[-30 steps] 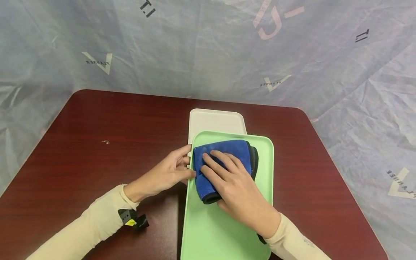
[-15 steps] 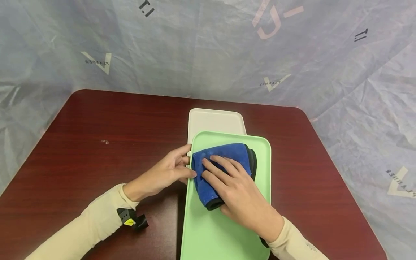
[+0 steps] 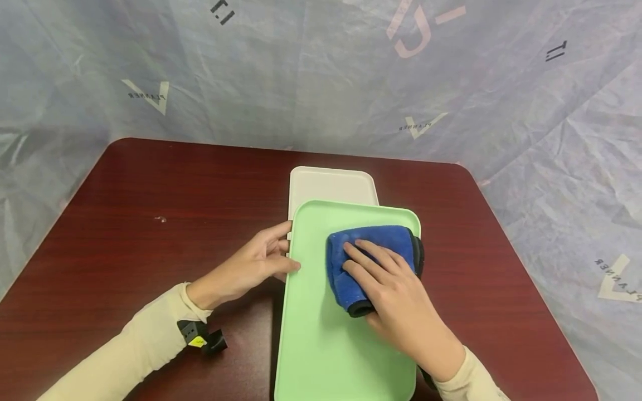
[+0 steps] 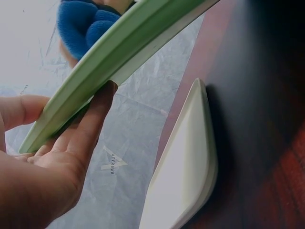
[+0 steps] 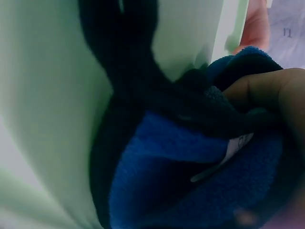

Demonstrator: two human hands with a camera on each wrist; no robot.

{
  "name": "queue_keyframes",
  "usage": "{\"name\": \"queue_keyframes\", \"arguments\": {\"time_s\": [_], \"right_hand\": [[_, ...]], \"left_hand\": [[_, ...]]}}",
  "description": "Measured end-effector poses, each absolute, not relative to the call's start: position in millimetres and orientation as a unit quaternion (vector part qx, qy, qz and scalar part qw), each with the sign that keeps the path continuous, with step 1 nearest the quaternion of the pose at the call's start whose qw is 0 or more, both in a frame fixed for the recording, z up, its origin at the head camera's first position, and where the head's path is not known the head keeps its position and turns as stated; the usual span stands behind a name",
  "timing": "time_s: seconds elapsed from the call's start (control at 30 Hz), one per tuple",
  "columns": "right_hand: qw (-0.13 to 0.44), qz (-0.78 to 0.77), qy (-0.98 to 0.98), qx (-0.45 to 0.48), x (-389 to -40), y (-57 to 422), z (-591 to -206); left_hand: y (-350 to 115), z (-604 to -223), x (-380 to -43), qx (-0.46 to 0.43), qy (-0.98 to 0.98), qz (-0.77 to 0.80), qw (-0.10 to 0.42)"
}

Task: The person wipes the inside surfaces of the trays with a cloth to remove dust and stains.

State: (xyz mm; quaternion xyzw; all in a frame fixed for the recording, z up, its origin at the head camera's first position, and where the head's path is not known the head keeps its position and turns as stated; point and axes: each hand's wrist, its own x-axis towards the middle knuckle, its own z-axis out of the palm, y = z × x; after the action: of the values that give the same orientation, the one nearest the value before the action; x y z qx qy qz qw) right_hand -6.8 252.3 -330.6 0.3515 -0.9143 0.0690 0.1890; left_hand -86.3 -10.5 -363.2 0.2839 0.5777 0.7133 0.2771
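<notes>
A light green rectangular tray (image 3: 316, 356) slants over the table in the head view. My left hand (image 3: 246, 267) grips its left rim, thumb on top and fingers underneath; the left wrist view shows the tray (image 4: 100, 62) raised off the table. On the tray's upper right part lies a folded blue cleaning cloth (image 3: 340, 278) with black edging. My right hand (image 3: 396, 295) holds this cloth against the tray, fingers across its top. In the right wrist view the thumb (image 5: 257, 90) is tucked into the folds of the cloth (image 5: 190, 191), near a small white label (image 5: 237, 144).
A white tray (image 3: 331, 186) lies on the dark red wooden table (image 3: 175, 184), partly behind the green one. Grey printed sheeting (image 3: 301, 83) hangs behind and at the sides. A black strap device (image 3: 200, 336) sits on the left wrist.
My right hand has slid the cloth first slightly nearer, then right across the green tray, toward its right rim. The left hand keeps its grip on the left rim.
</notes>
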Motion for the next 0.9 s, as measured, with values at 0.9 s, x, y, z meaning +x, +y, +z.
{"name": "queue_keyframes", "arguments": {"time_s": [0.9], "right_hand": [[0.160,0.083,-0.951,0.250,3.1,319.7,-334.9]], "left_hand": [[-10.2,-365.7,-87.1,0.294,0.569,0.717,0.275]]}}
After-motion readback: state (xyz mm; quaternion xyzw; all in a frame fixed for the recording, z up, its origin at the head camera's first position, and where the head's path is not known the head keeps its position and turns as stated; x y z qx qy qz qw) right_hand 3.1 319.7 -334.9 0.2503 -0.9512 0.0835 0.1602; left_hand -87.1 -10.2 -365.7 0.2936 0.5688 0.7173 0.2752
